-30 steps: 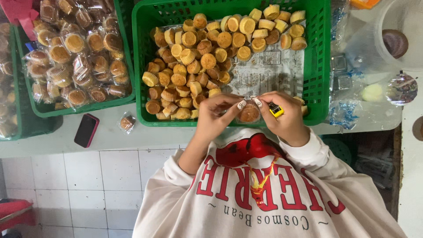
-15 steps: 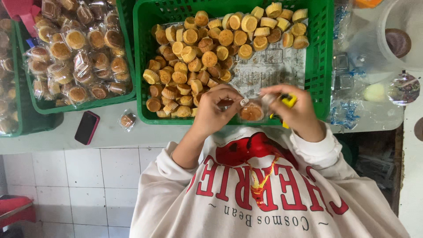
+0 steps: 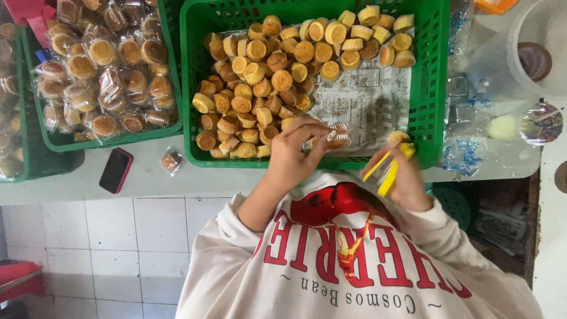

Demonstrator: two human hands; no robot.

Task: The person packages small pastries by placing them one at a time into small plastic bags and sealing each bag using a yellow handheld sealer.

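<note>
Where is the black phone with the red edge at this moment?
In the head view the phone lies at the left on the pale counter, just below the crate of wrapped cakes and left of a single wrapped cake, away from both hands.

A pale table [image 3: 147, 180] runs across the view, lit evenly by soft light. Below its edge lies a floor of white square tiles [image 3: 118, 248] with grey seams. A red stool [image 3: 18, 280] stands at the lower left corner, and a dark gap [image 3: 502, 224] opens under the table on the right
</note>
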